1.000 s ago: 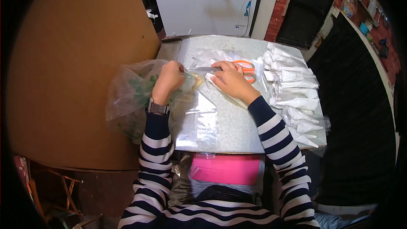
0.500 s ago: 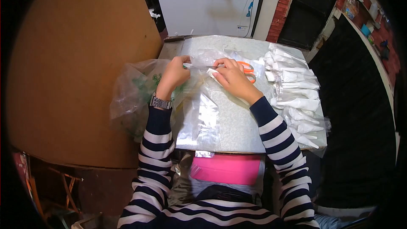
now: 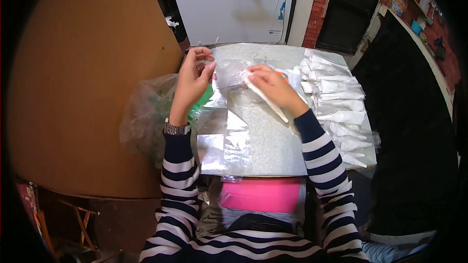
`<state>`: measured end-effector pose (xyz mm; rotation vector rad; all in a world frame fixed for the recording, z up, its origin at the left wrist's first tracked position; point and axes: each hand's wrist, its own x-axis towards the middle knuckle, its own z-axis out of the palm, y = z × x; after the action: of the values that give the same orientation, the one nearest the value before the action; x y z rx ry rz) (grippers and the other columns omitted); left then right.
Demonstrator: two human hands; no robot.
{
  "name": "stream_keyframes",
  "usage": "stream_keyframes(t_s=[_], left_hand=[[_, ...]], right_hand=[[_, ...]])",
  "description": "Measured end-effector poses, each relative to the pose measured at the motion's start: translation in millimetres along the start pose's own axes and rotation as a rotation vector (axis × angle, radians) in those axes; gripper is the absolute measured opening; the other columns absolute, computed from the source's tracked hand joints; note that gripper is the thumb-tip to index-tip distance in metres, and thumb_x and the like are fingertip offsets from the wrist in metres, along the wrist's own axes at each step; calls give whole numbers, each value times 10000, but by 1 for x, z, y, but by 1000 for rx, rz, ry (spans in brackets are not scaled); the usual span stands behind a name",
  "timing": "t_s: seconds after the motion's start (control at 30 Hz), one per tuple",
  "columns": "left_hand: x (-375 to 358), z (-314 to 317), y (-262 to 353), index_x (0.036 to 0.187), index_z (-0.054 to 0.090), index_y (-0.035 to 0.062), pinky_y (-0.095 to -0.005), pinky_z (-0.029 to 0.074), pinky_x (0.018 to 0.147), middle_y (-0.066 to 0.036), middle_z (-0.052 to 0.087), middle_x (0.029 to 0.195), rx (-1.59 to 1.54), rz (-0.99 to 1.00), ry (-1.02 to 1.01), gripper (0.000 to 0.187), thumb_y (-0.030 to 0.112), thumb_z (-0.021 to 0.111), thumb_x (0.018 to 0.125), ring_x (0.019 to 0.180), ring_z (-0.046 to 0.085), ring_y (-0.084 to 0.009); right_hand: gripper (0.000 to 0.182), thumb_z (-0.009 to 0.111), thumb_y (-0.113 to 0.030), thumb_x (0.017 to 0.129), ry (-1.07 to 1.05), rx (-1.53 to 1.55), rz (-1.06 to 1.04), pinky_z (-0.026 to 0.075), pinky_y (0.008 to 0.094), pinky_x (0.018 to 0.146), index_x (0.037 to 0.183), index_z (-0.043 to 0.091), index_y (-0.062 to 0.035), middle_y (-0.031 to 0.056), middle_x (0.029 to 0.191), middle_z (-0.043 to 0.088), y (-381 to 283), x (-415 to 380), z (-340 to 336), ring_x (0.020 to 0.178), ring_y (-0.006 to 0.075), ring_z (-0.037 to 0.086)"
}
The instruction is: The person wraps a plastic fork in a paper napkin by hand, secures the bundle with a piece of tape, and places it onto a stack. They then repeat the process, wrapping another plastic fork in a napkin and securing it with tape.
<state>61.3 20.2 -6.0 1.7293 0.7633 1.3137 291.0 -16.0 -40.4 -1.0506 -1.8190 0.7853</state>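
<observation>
My right hand (image 3: 274, 88) is closed on a white cone-shaped packet (image 3: 267, 101), its pointed end slanting down toward me. My left hand (image 3: 195, 74) is raised over the table's left side, fingers bent and thumb apart from them, with nothing clearly visible between. Crumpled clear plastic (image 3: 229, 72) lies between the two hands. Orange-handled scissors (image 3: 283, 75) show partly behind my right hand. Below my left hand, flat clear plastic sheets (image 3: 236, 141) lie along the table (image 3: 273, 151). A large clear bag (image 3: 146, 107) with green print sits beyond my left wrist.
Several similar white cone-shaped packets (image 3: 341, 102) lie in a row along the table's right edge. A tall brown board (image 3: 87, 83) stands at the left. A white freezer (image 3: 229, 9) is behind the table, and something pink (image 3: 261, 195) rests on my lap.
My left hand has come away from the plastic, rising and opening. My right hand has shifted slightly right and down, turning so more of the white packet shows.
</observation>
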Motion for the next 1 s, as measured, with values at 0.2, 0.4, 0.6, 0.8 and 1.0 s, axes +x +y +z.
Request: stream_keyframes(t_s=[0.2, 0.4, 0.6, 0.8, 1.0], left_hand=[[-4, 14, 11, 1137, 517, 6, -197, 433, 588, -38, 629, 876, -183, 25, -68, 236, 54, 597, 920, 683, 526, -46], [-10, 40, 7, 972, 594, -3, -183, 387, 513, -8, 620, 750, -121, -45, -47, 120, 86, 637, 904, 585, 513, -30], [-14, 50, 3, 935, 590, -10, -188, 298, 396, 15, 565, 582, 77, -68, 11, 148, 116, 655, 891, 442, 444, -20], [-17, 52, 6, 938, 590, 0, -199, 235, 349, 43, 508, 516, 79, -155, 35, 197, 181, 657, 900, 386, 387, -12], [-18, 48, 14, 1035, 590, -17, -183, 264, 392, 60, 499, 548, -4, -255, -113, 297, 237, 668, 902, 437, 409, -5]], right_hand=[[350, 488, -212, 985, -18, 472, 51, 454, 246, 937, 1157, 602, 71, 106, 1204, 603, -33, -8, -22, 1054, 132, 580], [337, 507, -245, 984, -106, 555, 84, 388, 266, 983, 1097, 654, 37, 101, 1150, 612, -33, -12, -11, 1065, 144, 546], [331, 509, -238, 986, -127, 522, 88, 451, 236, 841, 1108, 649, 36, 66, 1032, 660, -36, -12, -12, 893, 94, 574], [351, 531, -270, 975, -41, 388, 153, 489, 233, 740, 1102, 653, 34, 57, 963, 676, -33, -13, -13, 791, 86, 586], [364, 544, -283, 970, 31, 656, 225, 514, 233, 769, 1110, 641, 38, 61, 937, 670, -28, -14, -15, 821, 91, 615]])
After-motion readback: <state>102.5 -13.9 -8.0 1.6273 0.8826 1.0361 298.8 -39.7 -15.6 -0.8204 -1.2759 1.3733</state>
